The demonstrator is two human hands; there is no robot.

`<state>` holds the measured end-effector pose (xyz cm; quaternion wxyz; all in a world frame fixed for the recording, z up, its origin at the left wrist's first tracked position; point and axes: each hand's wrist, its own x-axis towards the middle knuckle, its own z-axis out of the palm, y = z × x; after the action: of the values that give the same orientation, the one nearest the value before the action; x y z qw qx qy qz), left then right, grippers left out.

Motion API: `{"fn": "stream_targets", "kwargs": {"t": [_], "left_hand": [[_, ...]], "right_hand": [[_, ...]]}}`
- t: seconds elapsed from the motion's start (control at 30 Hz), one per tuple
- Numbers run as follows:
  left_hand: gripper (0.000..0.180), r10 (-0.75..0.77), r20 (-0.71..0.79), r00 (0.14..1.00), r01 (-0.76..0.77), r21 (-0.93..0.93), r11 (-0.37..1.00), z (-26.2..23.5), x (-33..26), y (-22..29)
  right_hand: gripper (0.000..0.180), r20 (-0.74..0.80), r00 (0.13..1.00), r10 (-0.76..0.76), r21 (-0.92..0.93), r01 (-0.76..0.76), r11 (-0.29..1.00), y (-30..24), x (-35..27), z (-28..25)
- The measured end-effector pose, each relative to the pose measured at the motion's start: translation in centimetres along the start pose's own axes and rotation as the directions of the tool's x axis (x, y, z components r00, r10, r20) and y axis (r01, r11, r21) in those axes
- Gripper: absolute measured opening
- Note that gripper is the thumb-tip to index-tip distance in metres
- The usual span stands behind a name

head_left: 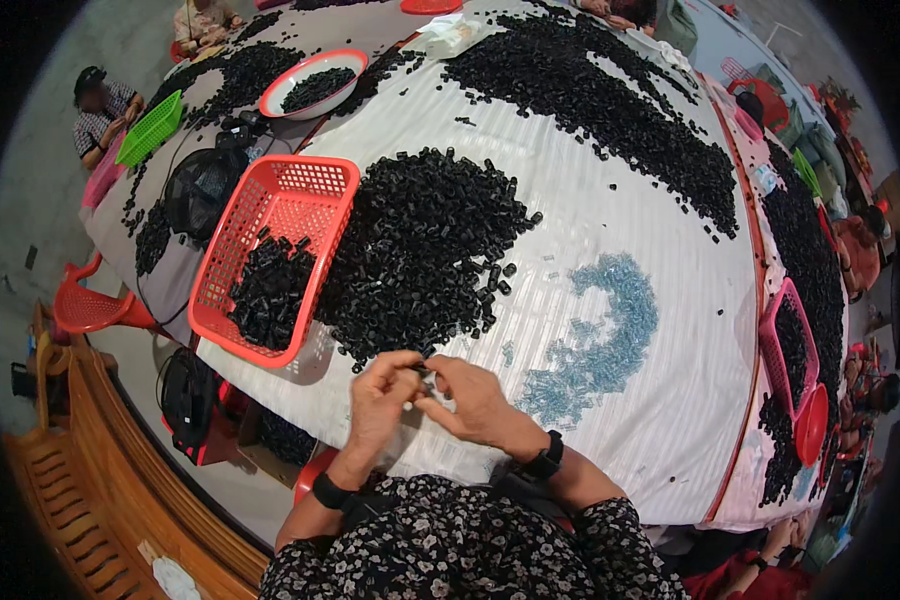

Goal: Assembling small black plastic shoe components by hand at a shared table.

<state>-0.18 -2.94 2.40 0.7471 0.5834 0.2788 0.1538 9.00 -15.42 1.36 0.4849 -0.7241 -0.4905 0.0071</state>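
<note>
Floral sleeves leaning in at the desk's near edge. Left hand [382, 392] and right hand [467, 398] are pinching together on a small black piece [425, 374]; it is risking slipping into the black pile [420, 250] beside the red basket [275, 255], getting lost.

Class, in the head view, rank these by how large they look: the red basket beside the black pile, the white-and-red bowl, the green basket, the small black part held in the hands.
1. red basket
2. white-and-red bowl
3. green basket
4. small black part

The bowl and green basket lie farther away, so their true sizes stay unsure.
</note>
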Motion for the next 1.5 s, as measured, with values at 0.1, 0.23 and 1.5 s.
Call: {"fn": "stream_targets", "kwargs": {"t": [0.1, 0.23, 1.5], "left_hand": [[0.022, 0.155, -0.066, 0.986, -0.145, 0.135, 0.980, -3.0, 0.7, 2.8], [0.021, 0.447, -0.184, 0.876, -0.369, 0.340, 0.865, -7.4, 2.2, 5.4], [0.015, 0.162, 0.149, 0.975, -0.199, 0.282, 0.939, -5.2, -0.1, 0.3]], "right_hand": [[0.023, -0.023, 1.000, 0.016, -0.072, -0.018, 0.997, 2.1, 0.5, -2.0], [0.012, -0.046, 0.998, 0.039, -0.306, -0.051, 0.951, 2.6, 0.5, -2.0], [0.009, -0.036, 0.960, 0.277, 0.101, -0.272, 0.957, 1.4, 0.9, -1.0]]}}
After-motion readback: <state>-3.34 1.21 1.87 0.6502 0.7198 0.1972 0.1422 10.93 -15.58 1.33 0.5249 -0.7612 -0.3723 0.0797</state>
